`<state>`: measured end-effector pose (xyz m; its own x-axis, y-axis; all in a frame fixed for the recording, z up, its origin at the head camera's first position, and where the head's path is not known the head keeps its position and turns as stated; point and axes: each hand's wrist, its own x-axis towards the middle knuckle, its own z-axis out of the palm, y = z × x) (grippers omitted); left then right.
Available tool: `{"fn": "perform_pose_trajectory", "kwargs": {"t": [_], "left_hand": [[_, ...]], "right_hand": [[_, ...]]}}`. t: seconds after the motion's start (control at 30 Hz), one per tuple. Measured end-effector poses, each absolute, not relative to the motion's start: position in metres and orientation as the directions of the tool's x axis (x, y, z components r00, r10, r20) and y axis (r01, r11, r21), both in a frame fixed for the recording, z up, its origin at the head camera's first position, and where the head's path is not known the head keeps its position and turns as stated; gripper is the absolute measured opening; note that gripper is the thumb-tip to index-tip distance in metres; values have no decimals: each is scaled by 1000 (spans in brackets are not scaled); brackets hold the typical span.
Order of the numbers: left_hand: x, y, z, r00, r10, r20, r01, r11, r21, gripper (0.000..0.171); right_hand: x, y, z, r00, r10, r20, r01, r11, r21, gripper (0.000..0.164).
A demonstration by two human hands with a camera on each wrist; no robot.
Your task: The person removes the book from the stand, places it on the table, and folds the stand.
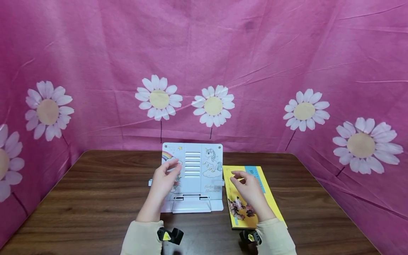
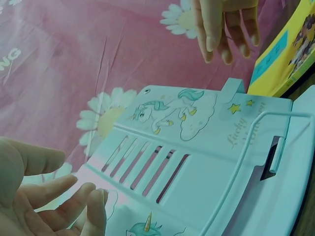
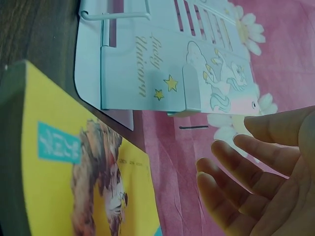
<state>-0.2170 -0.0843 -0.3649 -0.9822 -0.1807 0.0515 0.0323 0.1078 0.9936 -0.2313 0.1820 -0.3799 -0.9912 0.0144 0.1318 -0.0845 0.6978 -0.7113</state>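
A white book stand (image 1: 192, 184) with unicorn and rainbow pictures stands upright on the table, its slotted back panel facing me. A wire page holder (image 2: 246, 147) crosses its lower front. My left hand (image 1: 164, 177) hovers before the stand's left side, fingers loosely bent around nothing. To the right of the stand lies a thick yellow book (image 1: 271, 198) with a blue strip and a flower picture on its cover. Above that book hangs my right hand (image 1: 250, 187), its fingers relaxed and apart in the right wrist view, holding nothing.
Dark wood-grain table (image 1: 95, 198) extends to both sides of the stand. A pink cloth (image 1: 242, 53) with white daisies hangs behind and around the table's edges. Black wrist straps sit over both pale sleeves (image 1: 141, 237).
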Motion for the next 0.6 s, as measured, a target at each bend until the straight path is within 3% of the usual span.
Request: {"fn": "perform_pose_trajectory", "kwargs": {"t": [0.6], "left_hand": [[-219, -103, -366, -954, -300, -7, -21, 42, 999, 41]], "right_hand": [[-228, 167, -383, -993, -31, 115, -104, 693, -713, 39]]}}
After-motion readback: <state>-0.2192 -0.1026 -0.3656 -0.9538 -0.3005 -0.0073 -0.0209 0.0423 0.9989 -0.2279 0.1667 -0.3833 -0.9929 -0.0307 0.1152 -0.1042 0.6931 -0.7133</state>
